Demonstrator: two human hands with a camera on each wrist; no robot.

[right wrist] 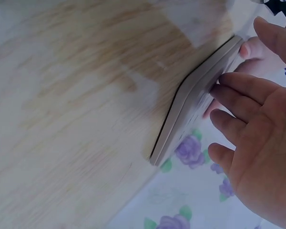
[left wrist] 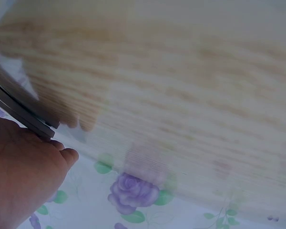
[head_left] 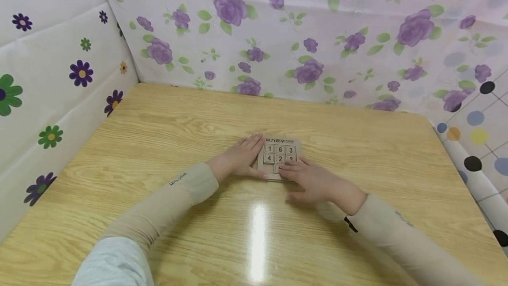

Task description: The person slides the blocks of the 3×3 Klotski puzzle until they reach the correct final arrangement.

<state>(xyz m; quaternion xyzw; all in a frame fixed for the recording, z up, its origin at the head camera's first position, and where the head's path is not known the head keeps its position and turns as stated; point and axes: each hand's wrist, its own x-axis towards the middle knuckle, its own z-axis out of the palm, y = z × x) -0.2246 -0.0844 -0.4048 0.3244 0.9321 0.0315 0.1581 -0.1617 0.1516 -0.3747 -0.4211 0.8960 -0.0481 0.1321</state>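
A small square sliding number puzzle (head_left: pixel 270 176) lies flat on the wooden table, dark lettering along its far edge. Its tiles show 1, 6, 3 in the far row and 4, 2 and a partly covered tile in the middle row. The near row has a gap at the left; its other tiles are mostly hidden under fingers. My left hand (head_left: pixel 240 157) holds the puzzle's left side, fingers along the edge and thumb at the near corner. With fairly straight fingers, my right hand (head_left: pixel 315 182) touches the near-right tiles. From the right wrist, the puzzle's side (right wrist: pixel 181 102) appears beside the fingertips (right wrist: pixel 224 78).
The light wooden table (head_left: pixel 190 242) extends around the puzzle, with a bright glare streak in front. A cloth with purple flowers (head_left: pixel 230 8) hangs behind it. Flowered cloth (head_left: pixel 51 78) stands at the left, and a dotted one (head_left: pixel 476 162) at the right.
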